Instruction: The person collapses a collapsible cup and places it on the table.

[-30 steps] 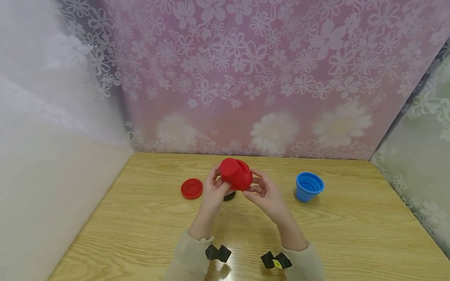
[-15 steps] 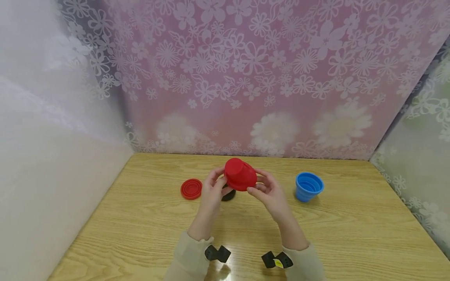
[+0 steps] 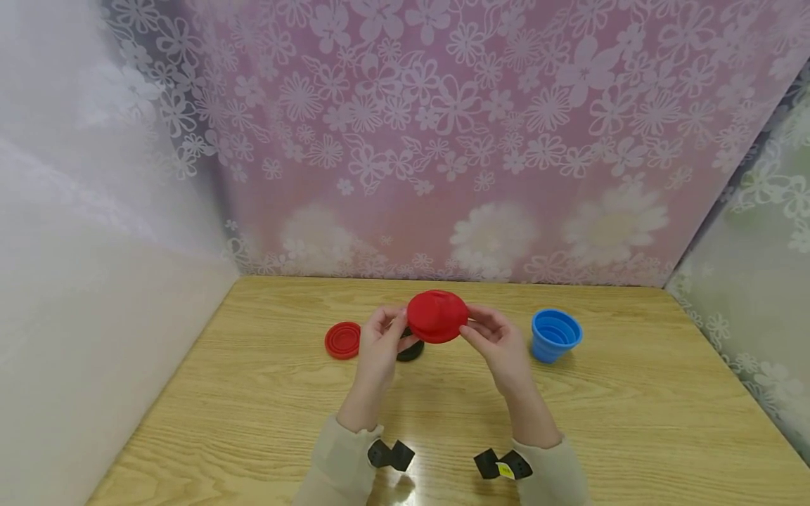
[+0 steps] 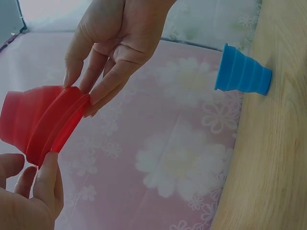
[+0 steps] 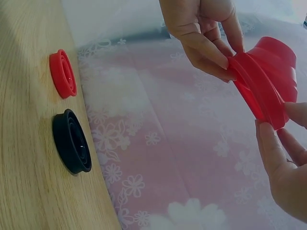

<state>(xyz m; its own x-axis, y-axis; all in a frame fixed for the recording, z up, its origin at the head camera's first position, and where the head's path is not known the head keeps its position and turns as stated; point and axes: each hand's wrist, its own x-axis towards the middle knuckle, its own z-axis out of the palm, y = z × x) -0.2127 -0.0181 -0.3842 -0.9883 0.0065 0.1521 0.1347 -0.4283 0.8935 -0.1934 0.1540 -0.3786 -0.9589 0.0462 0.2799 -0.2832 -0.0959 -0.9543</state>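
Observation:
Both hands hold a red collapsible silicone cup (image 3: 436, 316) up over the middle of the table. Its rim faces down toward me and its narrower base faces away, tilted. On one side the left hand (image 3: 378, 351) pinches the rim between thumb and fingers. Opposite it, the right hand (image 3: 501, 349) pinches the rim the same way. In the left wrist view the cup wall (image 4: 36, 120) slants and its stepped rings look skewed. Behind the left fingers, a flat black collapsed cup (image 5: 72, 141) is partly hidden in the head view.
A flat red collapsed cup (image 3: 343, 340) lies on the wooden table (image 3: 266, 422), left of the black one. To the right stands an extended blue collapsible cup (image 3: 555, 335), mouth up. A flowered curtain (image 3: 405, 140) hangs behind the table.
The red cup has shifted a little to the right and its base has tipped, so it looks shorter in the head view. The hands moved right with it, uncovering more of the black cup.

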